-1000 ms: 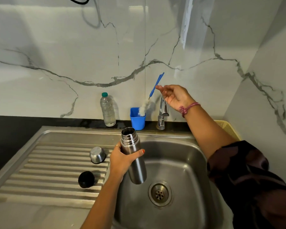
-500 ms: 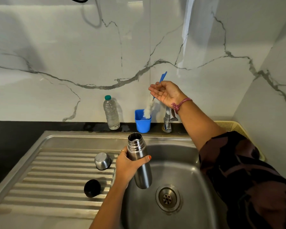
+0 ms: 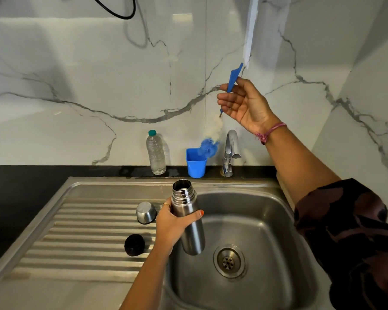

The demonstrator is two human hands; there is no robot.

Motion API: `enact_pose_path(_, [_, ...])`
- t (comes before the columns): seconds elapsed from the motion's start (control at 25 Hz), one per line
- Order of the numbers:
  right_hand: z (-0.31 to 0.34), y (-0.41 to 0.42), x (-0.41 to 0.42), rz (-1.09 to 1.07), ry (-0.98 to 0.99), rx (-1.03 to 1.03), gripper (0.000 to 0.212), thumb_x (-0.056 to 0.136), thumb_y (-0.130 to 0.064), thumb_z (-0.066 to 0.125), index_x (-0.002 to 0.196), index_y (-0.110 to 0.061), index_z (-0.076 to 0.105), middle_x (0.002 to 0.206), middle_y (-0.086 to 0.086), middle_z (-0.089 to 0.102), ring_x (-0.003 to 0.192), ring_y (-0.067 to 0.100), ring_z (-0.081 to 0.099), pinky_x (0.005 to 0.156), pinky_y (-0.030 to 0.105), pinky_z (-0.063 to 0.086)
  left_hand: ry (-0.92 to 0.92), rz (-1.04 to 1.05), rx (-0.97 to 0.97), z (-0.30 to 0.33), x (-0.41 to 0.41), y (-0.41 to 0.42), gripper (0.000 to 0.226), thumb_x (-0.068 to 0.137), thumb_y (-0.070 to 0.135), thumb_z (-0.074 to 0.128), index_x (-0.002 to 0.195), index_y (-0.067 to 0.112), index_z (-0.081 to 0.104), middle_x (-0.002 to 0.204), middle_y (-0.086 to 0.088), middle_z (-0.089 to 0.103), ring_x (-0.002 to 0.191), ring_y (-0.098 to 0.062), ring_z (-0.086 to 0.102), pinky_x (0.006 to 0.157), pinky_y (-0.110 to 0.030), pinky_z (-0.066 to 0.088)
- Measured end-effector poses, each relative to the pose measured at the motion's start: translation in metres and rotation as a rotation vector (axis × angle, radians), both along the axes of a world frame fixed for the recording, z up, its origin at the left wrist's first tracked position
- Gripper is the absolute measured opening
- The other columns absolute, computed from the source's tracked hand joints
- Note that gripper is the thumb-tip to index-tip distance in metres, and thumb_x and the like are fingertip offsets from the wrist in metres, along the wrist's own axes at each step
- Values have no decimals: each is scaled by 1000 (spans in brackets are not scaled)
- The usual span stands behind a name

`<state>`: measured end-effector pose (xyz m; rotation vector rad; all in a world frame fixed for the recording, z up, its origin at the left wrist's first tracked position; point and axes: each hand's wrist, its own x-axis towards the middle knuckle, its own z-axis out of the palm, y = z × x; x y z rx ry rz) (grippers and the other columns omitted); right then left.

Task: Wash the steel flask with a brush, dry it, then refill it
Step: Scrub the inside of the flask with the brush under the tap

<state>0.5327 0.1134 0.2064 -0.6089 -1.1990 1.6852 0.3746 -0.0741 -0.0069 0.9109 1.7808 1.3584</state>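
Head view shows our right hand (image 3: 244, 104) has lifted the brush (image 3: 233, 77), pinched by its handle, clear of the blue cup (image 3: 195, 164), while our left hand (image 3: 173, 224) grips the open flask (image 3: 188, 217) over the sink (image 3: 262, 222), so scrubbing looks next.
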Motion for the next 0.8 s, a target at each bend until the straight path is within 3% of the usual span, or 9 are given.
enact_pose_path(0.16, [-3, -33, 22, -44, -129, 76, 40, 99, -38, 45, 86, -8, 68, 60, 1, 68, 64, 10, 67, 69, 24, 56, 4, -2, -1, 2, -4, -16, 59, 55, 22, 94, 103, 27, 60, 100, 4, 70, 92, -14, 67, 85, -36, 56])
enact_pose_path(0.32, [-24, -61, 39, 18, -305, 107, 43, 100, -35, 43, 77, -7, 66, 56, 4, 66, 62, 12, 67, 73, 25, 57, 6, -4, 11, -1, -11, -27, 59, 53, 20, 95, 104, 22, 64, 96, 3, 73, 89, -15, 69, 85, -39, 57])
enact_pose_path(0.48, [-49, -90, 53, 139, -514, 152, 45, 101, -32, 41, 78, -4, 68, 65, 12, 69, 79, 23, 68, 85, 31, 54, -20, -14, 0, -6, -13, -34, 60, 52, 20, 96, 104, 20, 65, 96, 2, 73, 89, -16, 70, 86, -41, 57])
enact_pose_path(0.6, [-66, -104, 63, 229, -680, 134, 45, 94, -36, 47, 80, -1, 71, 75, 17, 71, 95, 33, 67, 87, 27, 55, -15, -29, -12, -11, -13, -37, 65, 52, 24, 96, 108, 22, 64, 100, 3, 72, 92, -15, 69, 88, -41, 57])
enact_pose_path(0.68, [-81, -108, 71, 298, -800, 98, 44, 89, -39, 52, 87, 0, 73, 85, 17, 73, 101, 28, 67, 86, 25, 55, -15, -37, -16, -15, -13, -38, 67, 51, 25, 96, 110, 23, 63, 102, 3, 72, 94, -16, 68, 88, -41, 56])
enact_pose_path(0.8, [-107, -112, 90, 405, -935, 37, 28, 94, -26, 55, 100, -4, 71, 100, 13, 73, 102, 22, 68, 91, 29, 53, -12, -48, -21, -18, -12, -40, 70, 52, 24, 96, 113, 23, 62, 105, 4, 71, 96, -15, 67, 89, -39, 55])
